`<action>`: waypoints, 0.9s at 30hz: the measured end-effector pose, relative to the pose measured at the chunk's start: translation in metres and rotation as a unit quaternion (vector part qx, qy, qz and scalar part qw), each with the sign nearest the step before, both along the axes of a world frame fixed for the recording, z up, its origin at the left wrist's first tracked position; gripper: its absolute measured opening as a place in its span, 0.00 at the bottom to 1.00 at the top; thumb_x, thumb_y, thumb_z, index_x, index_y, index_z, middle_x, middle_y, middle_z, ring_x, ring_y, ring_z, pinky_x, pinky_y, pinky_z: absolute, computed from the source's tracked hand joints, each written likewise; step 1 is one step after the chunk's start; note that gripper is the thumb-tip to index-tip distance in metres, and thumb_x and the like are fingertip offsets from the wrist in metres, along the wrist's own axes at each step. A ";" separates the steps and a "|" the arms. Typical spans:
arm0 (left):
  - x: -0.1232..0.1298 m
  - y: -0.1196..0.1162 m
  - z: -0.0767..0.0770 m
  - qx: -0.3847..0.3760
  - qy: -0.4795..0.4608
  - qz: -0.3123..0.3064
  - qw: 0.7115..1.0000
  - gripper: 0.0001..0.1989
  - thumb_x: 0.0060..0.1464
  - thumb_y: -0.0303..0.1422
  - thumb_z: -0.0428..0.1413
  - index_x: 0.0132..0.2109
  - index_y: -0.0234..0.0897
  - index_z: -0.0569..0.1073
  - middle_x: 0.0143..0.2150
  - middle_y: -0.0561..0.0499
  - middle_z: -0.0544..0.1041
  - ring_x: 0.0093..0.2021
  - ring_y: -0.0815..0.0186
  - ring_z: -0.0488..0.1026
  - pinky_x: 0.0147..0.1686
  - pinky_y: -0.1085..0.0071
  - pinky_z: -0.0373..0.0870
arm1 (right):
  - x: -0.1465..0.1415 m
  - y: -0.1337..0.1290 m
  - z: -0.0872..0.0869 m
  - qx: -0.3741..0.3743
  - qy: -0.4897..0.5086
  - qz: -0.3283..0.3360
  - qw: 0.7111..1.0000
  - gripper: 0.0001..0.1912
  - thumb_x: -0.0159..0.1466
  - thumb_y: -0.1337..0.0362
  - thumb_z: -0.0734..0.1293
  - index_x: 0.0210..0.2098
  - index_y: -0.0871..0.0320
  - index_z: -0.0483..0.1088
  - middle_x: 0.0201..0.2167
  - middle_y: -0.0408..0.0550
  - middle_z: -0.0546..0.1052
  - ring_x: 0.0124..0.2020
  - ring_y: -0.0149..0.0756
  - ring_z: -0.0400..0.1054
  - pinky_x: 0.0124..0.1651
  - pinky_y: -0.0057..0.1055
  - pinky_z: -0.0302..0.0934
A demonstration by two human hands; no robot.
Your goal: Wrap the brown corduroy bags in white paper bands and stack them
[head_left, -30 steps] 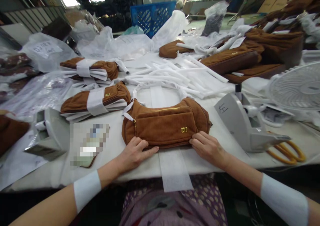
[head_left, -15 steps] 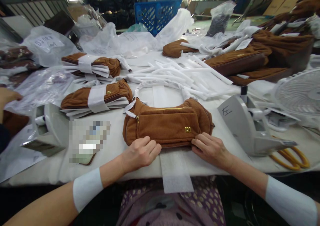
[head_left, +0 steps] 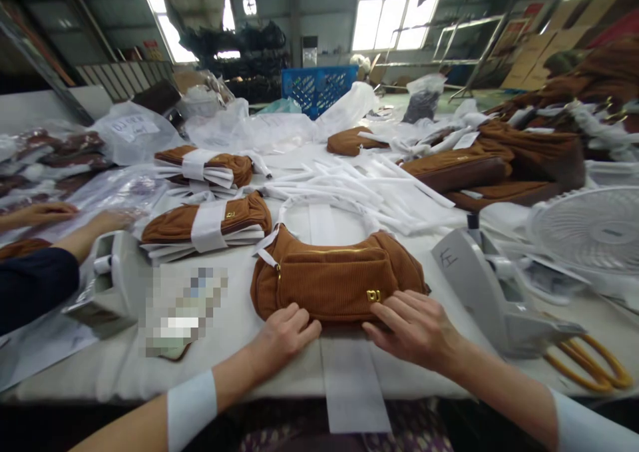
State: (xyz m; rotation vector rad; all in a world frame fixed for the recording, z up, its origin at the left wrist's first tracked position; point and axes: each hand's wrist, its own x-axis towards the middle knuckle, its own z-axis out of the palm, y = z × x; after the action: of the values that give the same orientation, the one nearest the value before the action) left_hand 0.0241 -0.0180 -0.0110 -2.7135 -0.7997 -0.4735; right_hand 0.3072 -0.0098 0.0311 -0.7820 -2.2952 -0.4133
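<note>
In the head view, a pale cloth covers the tabletop. The brown corduroy bag lies at the middle of its near edge, over a white strip that overhangs that edge. The left hand touches the bag's lower rim, fingers curled close together; the right hand lies on its lower right part, thumb a little apart from the fingers. Whether either grip clamps the fabric, I cannot tell.

Grey dispensers stand towards both near corners, with yellow loops and a white fan at the right. Banded bags lie left of centre, and a dark sleeve reaches in over the left edge. Beyond the far edge are a blue crate, bright windows and metal frames.
</note>
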 end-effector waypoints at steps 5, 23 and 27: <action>0.003 0.000 -0.006 0.010 -0.039 0.004 0.999 0.07 0.64 0.26 0.46 0.42 0.36 0.69 0.30 0.52 0.64 0.30 0.63 0.61 0.29 0.67 0.61 | -0.035 0.032 0.016 -0.071 -0.007 0.003 0.997 0.26 0.62 0.50 0.67 0.52 0.63 0.71 0.48 0.60 0.75 0.50 0.49 0.67 0.54 0.45 0.59; 0.050 0.039 0.069 -0.027 -0.005 -0.050 0.998 0.29 0.55 0.49 0.60 0.60 0.44 0.65 0.56 0.43 0.68 0.54 0.52 0.66 0.51 0.54 0.68 | -0.030 0.080 -0.020 -0.299 -0.110 0.060 0.946 0.39 0.60 0.44 0.66 0.65 0.56 0.61 0.66 0.61 0.60 0.67 0.56 0.49 0.66 0.58 0.43; 0.059 0.056 0.049 -0.043 0.032 -0.066 0.996 0.33 0.56 0.55 0.55 0.66 0.60 0.56 0.73 0.45 0.46 0.68 0.34 0.48 0.58 0.35 0.57 | -0.024 0.084 -0.025 -0.281 -0.130 0.094 0.946 0.49 0.54 0.43 0.70 0.69 0.57 0.55 0.67 0.63 0.57 0.67 0.60 0.48 0.65 0.61 0.42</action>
State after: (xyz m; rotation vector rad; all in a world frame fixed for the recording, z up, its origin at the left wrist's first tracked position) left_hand 0.0834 0.0380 0.0381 -2.8585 -0.6421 -0.3848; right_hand 0.2830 0.0739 0.0065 -0.7947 -2.7499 0.2598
